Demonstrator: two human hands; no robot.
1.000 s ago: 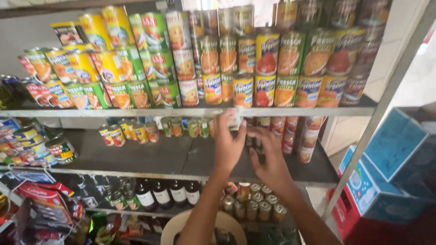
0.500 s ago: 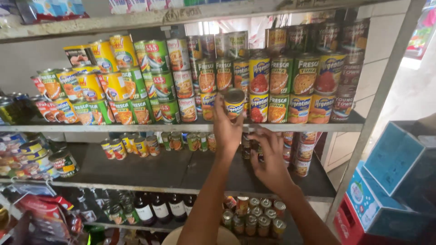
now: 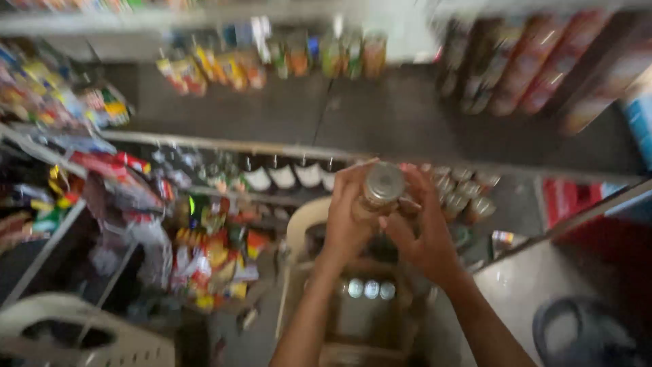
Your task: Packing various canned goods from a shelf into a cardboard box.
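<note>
Hands met low in front of the shelving: the left hand and the right hand both closed on a small tin can with a silver metal top, each grip wrapped around its side. The can stood roughly upright in the grips, its long axis running away from the camera and its round lid facing up at the lens. Blur hid its label. It was held in the air above a pale rounded basket, in front of the lower dark shelf. Just behind the fingers a cluster of small silver-lidded jars sat on that shelf, with dark bottles to their left. Colourful packets hung further left. Tall cans stood on the shelf above, right.
</note>
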